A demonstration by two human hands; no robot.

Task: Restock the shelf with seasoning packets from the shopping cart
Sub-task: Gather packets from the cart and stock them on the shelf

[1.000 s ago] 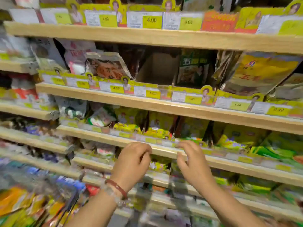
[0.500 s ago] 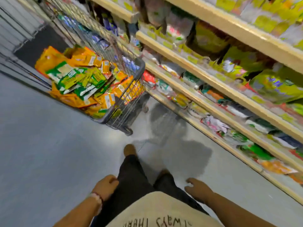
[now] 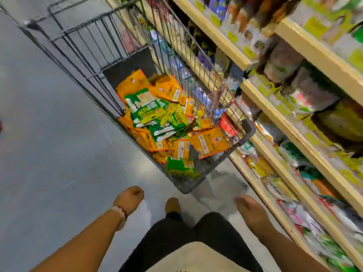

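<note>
Both hands, the left hand loosely curled and the right hand relaxed, hang empty short of the shopping cart, so the step looks like fetching: next, reach into its heap of seasoning packets beside the shelf.

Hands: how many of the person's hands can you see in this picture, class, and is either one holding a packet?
2. The left hand hangs low beside the left leg, loosely curled, holding nothing. The right hand hangs near the bottom shelf, also holding nothing.
</note>
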